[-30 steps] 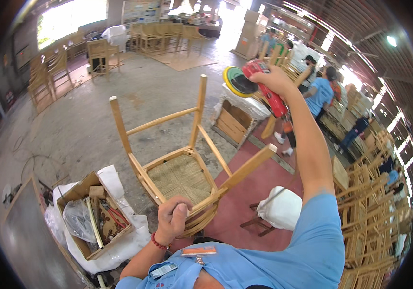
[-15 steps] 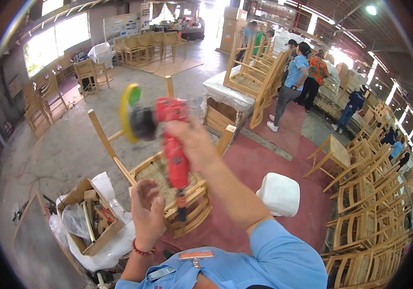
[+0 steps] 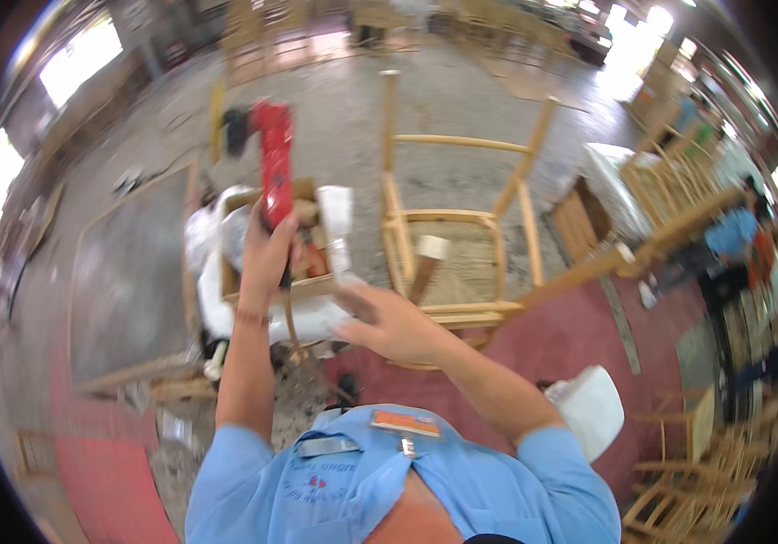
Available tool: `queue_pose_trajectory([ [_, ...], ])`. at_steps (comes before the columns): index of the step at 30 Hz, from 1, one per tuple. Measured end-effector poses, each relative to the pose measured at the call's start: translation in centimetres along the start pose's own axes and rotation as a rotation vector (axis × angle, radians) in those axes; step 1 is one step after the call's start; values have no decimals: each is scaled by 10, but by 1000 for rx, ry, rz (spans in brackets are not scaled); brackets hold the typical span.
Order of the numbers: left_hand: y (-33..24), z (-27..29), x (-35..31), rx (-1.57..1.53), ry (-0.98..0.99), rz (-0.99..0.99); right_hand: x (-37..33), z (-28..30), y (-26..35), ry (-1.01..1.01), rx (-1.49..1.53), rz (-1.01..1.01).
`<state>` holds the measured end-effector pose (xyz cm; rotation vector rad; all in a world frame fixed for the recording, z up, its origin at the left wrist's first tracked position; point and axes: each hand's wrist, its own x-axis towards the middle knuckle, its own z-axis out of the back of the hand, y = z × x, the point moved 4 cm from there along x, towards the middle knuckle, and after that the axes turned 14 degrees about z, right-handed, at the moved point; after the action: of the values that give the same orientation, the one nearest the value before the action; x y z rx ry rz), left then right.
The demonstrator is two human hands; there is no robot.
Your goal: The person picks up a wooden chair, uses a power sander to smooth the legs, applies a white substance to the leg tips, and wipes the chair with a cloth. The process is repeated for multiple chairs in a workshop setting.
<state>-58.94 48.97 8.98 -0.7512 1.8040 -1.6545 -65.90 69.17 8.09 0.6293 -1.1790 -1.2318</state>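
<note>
My left hand [image 3: 268,258] is closed round the lower end of a red angle polisher [image 3: 277,163]. Its black head points left, and the yellow disc [image 3: 217,122] shows edge-on. A thin cord [image 3: 291,326] trails from the handle toward my body. To the right, my right hand [image 3: 393,322] is empty and blurred, its fingers apart, near the chair's closest rail. The wooden chair [image 3: 461,218] has its legs toward the far side and a woven seat [image 3: 466,267] in its frame.
Beneath the polisher stands a cardboard box [image 3: 230,286] of tools amid white wrapping. A framed grey board [image 3: 131,281] lies left. A white stool [image 3: 593,412] stands right of my elbow. Wrapped cartons [image 3: 607,177], stacked chairs [image 3: 706,471] and several people [image 3: 729,231] are farther right.
The polisher has passed from my right hand to my left and is now over the tool box. My right hand has let go. The view has swung left.
</note>
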Motion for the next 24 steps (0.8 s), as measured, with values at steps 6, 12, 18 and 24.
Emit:
queue_pose_trajectory([
  [6,14,65,144,83,-45,138,-134,-53,-163,-80,-27,-720],
  [12,133,69,158,92,-1,302,-290,-80,-237,-173,-219,-1206],
  [18,228,31,164,195,-145,424,-349,-66,-238,-449,-101,-1421],
  [24,252,22,172,310,-191,219,-357,-66,-230,-553,-44,-1343],
])
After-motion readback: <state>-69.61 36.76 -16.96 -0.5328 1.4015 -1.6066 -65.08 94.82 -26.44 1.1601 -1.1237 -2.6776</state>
